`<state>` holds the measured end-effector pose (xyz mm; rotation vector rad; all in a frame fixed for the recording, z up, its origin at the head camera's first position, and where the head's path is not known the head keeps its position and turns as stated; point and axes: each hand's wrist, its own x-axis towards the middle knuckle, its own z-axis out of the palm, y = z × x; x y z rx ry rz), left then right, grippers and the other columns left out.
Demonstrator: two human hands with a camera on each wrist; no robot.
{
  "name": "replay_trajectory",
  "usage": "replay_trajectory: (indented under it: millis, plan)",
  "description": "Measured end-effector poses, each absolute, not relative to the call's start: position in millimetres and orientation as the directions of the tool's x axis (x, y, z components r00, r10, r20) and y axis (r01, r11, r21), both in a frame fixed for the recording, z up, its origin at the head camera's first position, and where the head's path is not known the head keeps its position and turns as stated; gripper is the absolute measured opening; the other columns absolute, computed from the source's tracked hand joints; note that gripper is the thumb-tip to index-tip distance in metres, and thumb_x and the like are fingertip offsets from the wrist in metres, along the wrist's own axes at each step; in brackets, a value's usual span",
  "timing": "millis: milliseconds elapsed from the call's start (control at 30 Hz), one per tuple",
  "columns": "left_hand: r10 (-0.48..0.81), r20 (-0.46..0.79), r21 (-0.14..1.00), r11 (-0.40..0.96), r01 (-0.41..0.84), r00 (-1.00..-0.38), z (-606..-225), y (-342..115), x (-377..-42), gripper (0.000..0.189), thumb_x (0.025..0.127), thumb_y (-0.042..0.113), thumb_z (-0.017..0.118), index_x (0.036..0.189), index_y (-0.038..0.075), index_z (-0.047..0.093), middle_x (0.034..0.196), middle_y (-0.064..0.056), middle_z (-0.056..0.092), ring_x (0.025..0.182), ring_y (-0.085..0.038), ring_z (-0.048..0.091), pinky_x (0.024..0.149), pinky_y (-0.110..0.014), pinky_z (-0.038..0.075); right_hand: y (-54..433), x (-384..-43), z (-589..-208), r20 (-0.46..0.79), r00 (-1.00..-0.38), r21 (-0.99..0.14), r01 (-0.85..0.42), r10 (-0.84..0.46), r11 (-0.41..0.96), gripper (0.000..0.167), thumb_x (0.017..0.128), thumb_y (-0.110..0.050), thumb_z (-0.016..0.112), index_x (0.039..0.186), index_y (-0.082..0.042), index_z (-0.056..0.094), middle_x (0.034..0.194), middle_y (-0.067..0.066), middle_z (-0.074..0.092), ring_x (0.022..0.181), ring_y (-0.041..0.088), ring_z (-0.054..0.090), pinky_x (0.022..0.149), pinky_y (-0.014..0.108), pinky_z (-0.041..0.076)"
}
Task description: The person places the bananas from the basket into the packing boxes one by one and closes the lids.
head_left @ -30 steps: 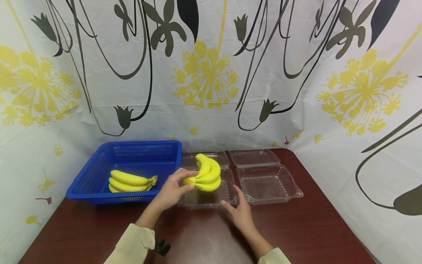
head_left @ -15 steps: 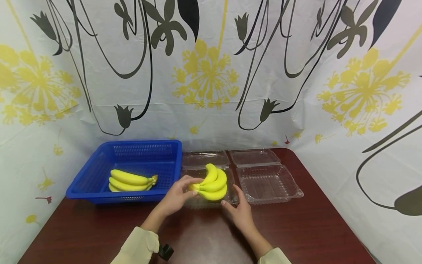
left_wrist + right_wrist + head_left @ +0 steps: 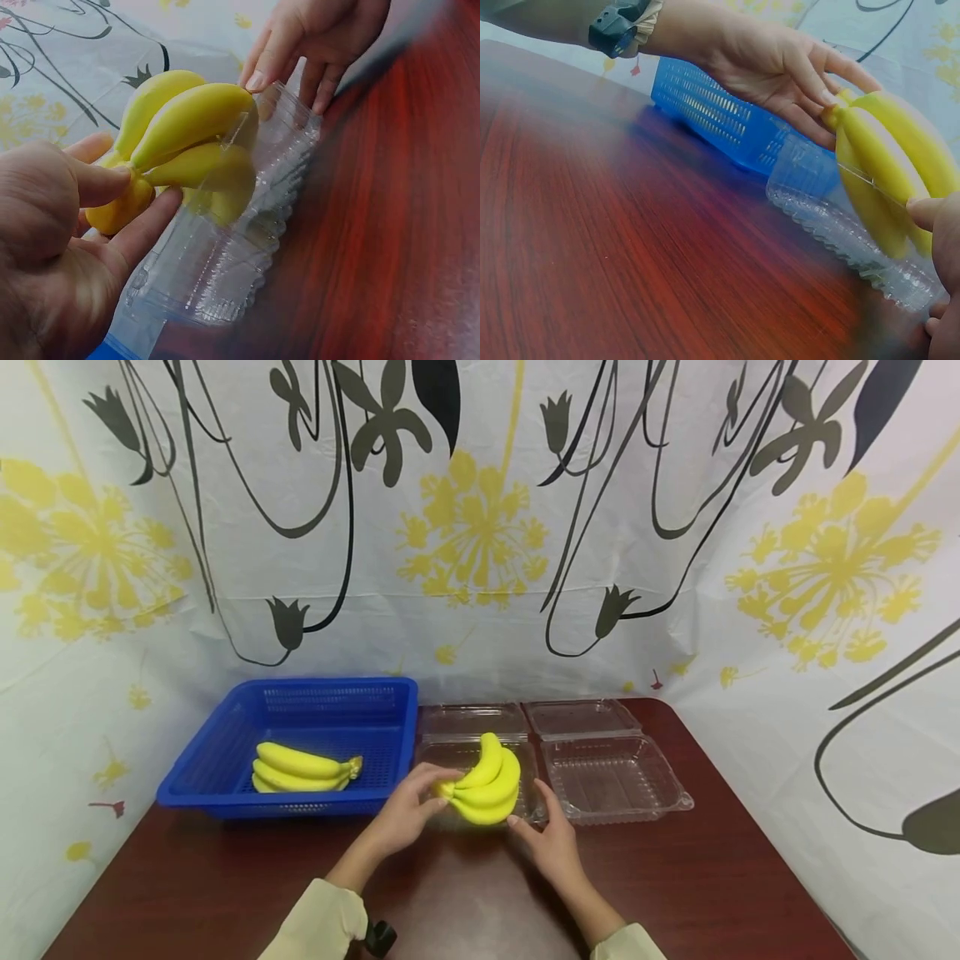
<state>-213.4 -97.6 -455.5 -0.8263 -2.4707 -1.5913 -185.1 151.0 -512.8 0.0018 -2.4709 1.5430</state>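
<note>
My left hand [image 3: 405,814] pinches a yellow banana bunch [image 3: 491,785] by its stem end, thumb on one side and fingers on the other. The bananas fan out to the right, their tips inside the walls of an open clear plastic container [image 3: 210,285]. At that container's right end is my right hand [image 3: 555,843]; its thumb lies by the banana tips and its fingers sit outside the clear wall, holding it. In the right wrist view the container wall [image 3: 810,206] shows in front of the lower bananas. Whether the bunch rests on the container's floor is hidden.
A blue basket [image 3: 277,810] stands at the left with another banana bunch [image 3: 300,768] in it. Right of the working container lies a second open clear container [image 3: 607,777], its lid [image 3: 581,717] folded back. Behind runs a patterned cloth [image 3: 480,635].
My left hand has moved the banana bunch right and down, toward my right hand. The right hand stays at the container's end. The head view has shifted slightly.
</note>
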Motion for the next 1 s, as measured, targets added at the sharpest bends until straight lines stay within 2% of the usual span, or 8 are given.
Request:
replay_trajectory:
  millis: [100, 267, 467, 700, 800, 933, 1000]
  plan:
    - [0.373, 0.358, 0.806, 0.338, 0.485, -0.856, -457, -98, -214, 0.039, 0.09, -0.01, 0.059, 0.123, 0.01, 0.066, 0.117, -0.005, 0.058, 0.104, -0.021, 0.053, 0.084, -0.035, 0.048, 151, -187, -512, 0.187, -0.975, -0.888, -0.118, 0.116, 0.445, 0.076, 0.083, -0.026, 0.079, 0.147, -0.012, 0.04, 0.146, 0.017, 0.044, 0.134, 0.037, 0.039, 0.102, 0.058, 0.036]
    - [0.345, 0.399, 0.751, 0.409, 0.519, -0.85, -469, -98, -219, 0.04, 0.09, -0.009, 0.06, 0.121, 0.014, 0.067, 0.115, -0.001, 0.058, 0.1, -0.017, 0.054, 0.083, -0.035, 0.049, 151, -188, -512, 0.191, -0.974, -0.889, -0.119, 0.122, 0.443, 0.077, 0.082, -0.024, 0.08, 0.146, -0.011, 0.04, 0.145, 0.018, 0.045, 0.132, 0.037, 0.04, 0.102, 0.057, 0.037]
    - [0.33, 0.434, 0.638, 0.544, 0.545, -0.838, -476, -99, -219, 0.041, 0.09, -0.005, 0.063, 0.126, 0.016, 0.064, 0.119, -0.002, 0.06, 0.11, -0.022, 0.053, 0.089, -0.044, 0.047, 153, -188, -514, 0.208, -0.971, -0.889, -0.136, 0.121, 0.438, 0.076, 0.082, -0.024, 0.08, 0.146, -0.009, 0.041, 0.144, 0.018, 0.046, 0.128, 0.036, 0.044, 0.098, 0.055, 0.041]
    - [0.32, 0.453, 0.596, 0.585, 0.55, -0.832, -478, -103, -224, 0.045, 0.09, -0.009, 0.06, 0.127, 0.016, 0.063, 0.119, -0.005, 0.059, 0.112, -0.025, 0.054, 0.093, -0.046, 0.046, 156, -188, -513, 0.199, -0.973, -0.892, -0.13, 0.118, 0.433, 0.076, 0.082, -0.024, 0.08, 0.146, -0.009, 0.041, 0.144, 0.018, 0.046, 0.122, 0.035, 0.048, 0.096, 0.053, 0.043]
    - [0.307, 0.472, 0.579, 0.599, 0.553, -0.827, -480, -104, -226, 0.044, 0.09, -0.01, 0.06, 0.124, 0.017, 0.065, 0.119, -0.004, 0.058, 0.112, -0.025, 0.053, 0.092, -0.046, 0.047, 156, -188, -513, 0.184, -0.976, -0.894, -0.117, 0.116, 0.432, 0.077, 0.082, -0.024, 0.08, 0.146, -0.009, 0.041, 0.144, 0.018, 0.047, 0.115, 0.033, 0.053, 0.093, 0.049, 0.045]
    - [0.309, 0.525, 0.543, 0.596, 0.591, -0.793, -484, -105, -230, 0.043, 0.088, -0.014, 0.06, 0.12, 0.015, 0.067, 0.12, -0.004, 0.058, 0.113, -0.026, 0.051, 0.092, -0.046, 0.047, 157, -189, -513, 0.172, -0.978, -0.898, -0.108, 0.116, 0.427, 0.076, 0.082, -0.023, 0.08, 0.146, -0.009, 0.041, 0.143, 0.018, 0.047, 0.096, 0.028, 0.057, 0.081, 0.04, 0.049]
    - [0.317, 0.546, 0.519, 0.599, 0.61, -0.776, -485, -105, -232, 0.043, 0.087, -0.014, 0.06, 0.119, 0.013, 0.067, 0.12, -0.005, 0.059, 0.114, -0.028, 0.05, 0.092, -0.047, 0.047, 158, -189, -513, 0.17, -0.978, -0.9, -0.106, 0.117, 0.422, 0.076, 0.083, -0.023, 0.079, 0.146, -0.009, 0.041, 0.144, 0.017, 0.047, 0.095, 0.027, 0.057, 0.078, 0.036, 0.049]
